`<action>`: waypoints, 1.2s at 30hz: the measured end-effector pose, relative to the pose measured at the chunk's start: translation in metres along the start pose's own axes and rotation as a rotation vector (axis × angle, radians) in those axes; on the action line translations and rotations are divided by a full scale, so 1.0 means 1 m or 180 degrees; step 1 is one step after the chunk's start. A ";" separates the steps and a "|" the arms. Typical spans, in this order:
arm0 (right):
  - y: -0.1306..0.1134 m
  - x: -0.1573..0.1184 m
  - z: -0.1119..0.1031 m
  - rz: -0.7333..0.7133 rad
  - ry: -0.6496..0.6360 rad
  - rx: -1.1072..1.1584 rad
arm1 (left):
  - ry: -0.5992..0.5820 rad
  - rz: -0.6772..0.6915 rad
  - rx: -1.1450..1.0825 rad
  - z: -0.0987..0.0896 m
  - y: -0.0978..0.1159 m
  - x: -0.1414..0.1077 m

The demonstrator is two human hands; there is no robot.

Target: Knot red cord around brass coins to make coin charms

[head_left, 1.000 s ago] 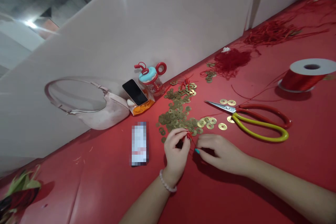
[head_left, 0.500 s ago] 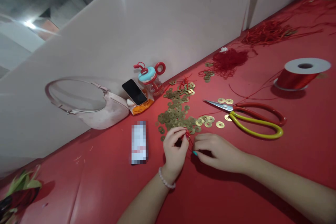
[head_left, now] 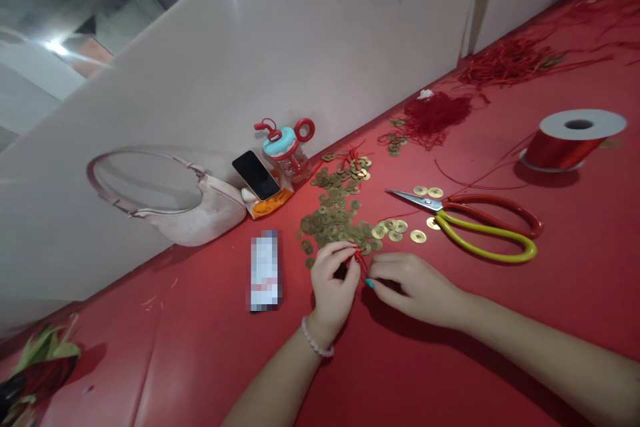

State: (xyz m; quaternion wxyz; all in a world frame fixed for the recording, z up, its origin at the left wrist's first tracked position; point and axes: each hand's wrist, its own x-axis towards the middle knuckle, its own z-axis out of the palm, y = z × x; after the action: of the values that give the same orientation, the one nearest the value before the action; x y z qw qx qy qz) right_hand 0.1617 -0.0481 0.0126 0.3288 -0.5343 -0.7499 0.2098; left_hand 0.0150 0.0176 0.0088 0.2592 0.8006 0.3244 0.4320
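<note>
Between thumb and fingers, my left hand (head_left: pixel 334 280) pinches a knotted red cord (head_left: pixel 358 255) just in front of the coins. Close on its right, my right hand (head_left: pixel 407 285) is closed, its thumb and index finger pressed together at the cord's trailing end. Whether a coin hangs on the cord is hidden by the fingers. A heap of brass coins (head_left: pixel 327 217) with square holes spreads beyond my left hand. Scissors (head_left: pixel 430 203) with one red and one yellow handle lie with blades parted, beyond my right hand.
A spool of red cord (head_left: pixel 560 147) stands at the right. Tangled red cords (head_left: pixel 437 113) lie along the wall. To the left are a blurred white packet (head_left: pixel 265 273), a phone (head_left: pixel 256 175), a cup with a blue lid (head_left: pixel 287 147) and a pale handbag (head_left: pixel 205 217).
My right hand has shifted slightly up and left, its thumb nearer my left hand. My left hand keeps its pinch on the cord. The other objects look the same.
</note>
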 end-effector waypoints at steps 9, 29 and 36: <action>0.003 0.001 -0.004 0.0100 0.0763 0.0413 | -0.0074 0.0021 0.0024 0.002 0.001 -0.001; 0.005 0.006 -0.009 0.1048 0.0964 0.2899 | -0.0557 -0.0086 -0.0076 0.003 0.002 0.000; 0.017 0.011 -0.010 0.1588 0.1246 0.4742 | -0.0881 0.0044 -0.0533 0.002 0.001 0.002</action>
State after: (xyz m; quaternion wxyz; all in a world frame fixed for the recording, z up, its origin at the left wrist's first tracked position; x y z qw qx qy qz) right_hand 0.1778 -0.0317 0.0108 0.6672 -0.3535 -0.2009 0.6241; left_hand 0.0182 0.0183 0.0092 0.3643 0.8303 0.2429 0.3448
